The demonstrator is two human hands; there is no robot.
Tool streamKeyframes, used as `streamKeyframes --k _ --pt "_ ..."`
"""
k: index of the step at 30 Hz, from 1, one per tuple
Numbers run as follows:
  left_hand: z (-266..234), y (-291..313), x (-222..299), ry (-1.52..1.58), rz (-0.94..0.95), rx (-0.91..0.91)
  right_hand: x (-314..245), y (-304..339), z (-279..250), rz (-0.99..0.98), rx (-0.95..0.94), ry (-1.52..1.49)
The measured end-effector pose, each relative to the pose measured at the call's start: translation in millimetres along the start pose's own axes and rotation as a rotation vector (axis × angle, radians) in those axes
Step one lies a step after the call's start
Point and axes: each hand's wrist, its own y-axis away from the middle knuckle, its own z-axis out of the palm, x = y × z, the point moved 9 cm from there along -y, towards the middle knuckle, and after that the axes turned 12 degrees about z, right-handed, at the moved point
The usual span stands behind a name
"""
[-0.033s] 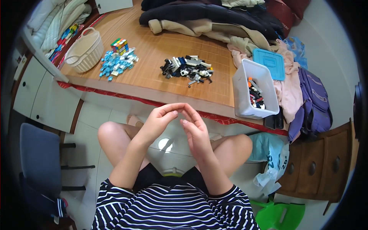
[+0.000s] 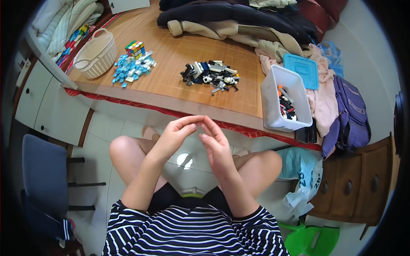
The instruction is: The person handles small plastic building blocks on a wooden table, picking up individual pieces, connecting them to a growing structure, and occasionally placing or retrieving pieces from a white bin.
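My left hand (image 2: 176,135) and my right hand (image 2: 218,147) are raised over my lap, short of the bed's front edge. Their stretched fingers meet at the tips in an arch, with the thumbs a little apart. Both are open and hold nothing. Beyond them on the wooden mat (image 2: 162,64) lies a heap of black, white and grey building bricks (image 2: 210,76). To its left is a pile of light blue and white small pieces (image 2: 130,69), with a colourful puzzle cube (image 2: 136,49) behind. A white tub (image 2: 270,100) at the right contains more bricks.
A cream basket (image 2: 97,57) stands at the far left of the mat. Behind the tub lies a blue lid (image 2: 301,70); a purple backpack (image 2: 352,111) is at the right. Dark clothes (image 2: 230,23) fill the back. A grey chair (image 2: 45,175) stands at my left.
The bed and the things on it sit very slightly higher and further right in the picture. My hands keep the same pose.
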Motion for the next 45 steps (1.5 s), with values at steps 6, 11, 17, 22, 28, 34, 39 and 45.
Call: streamKeyframes --k 6,11,17,22,28,34,39,45 --pt "-44 62 -75 0.124 -0.154 0.236 94 -14 -2 0.159 -0.057 -0.003" --pt "-63 100 -160 0.223 -0.252 0.532 175 -32 -32 0.317 0.081 -0.084" --pt "-107 114 -244 0.279 -0.216 0.875 252 -83 -49 0.478 0.159 -0.042" --pt "-162 113 -326 0.276 -0.291 1.020 327 -140 -67 0.638 0.134 -0.040" --pt "-240 106 -424 0.110 -0.410 0.998 391 -211 -76 0.805 0.219 -0.035" --pt "-276 82 -466 0.048 -0.482 1.028 430 -260 -86 0.845 0.290 0.027" --pt "-312 69 -459 -0.597 -0.388 0.868 469 -293 -105 0.746 0.284 0.171" --pt "-320 64 -455 -0.826 -0.324 0.781 466 -305 -89 0.545 0.217 0.198"
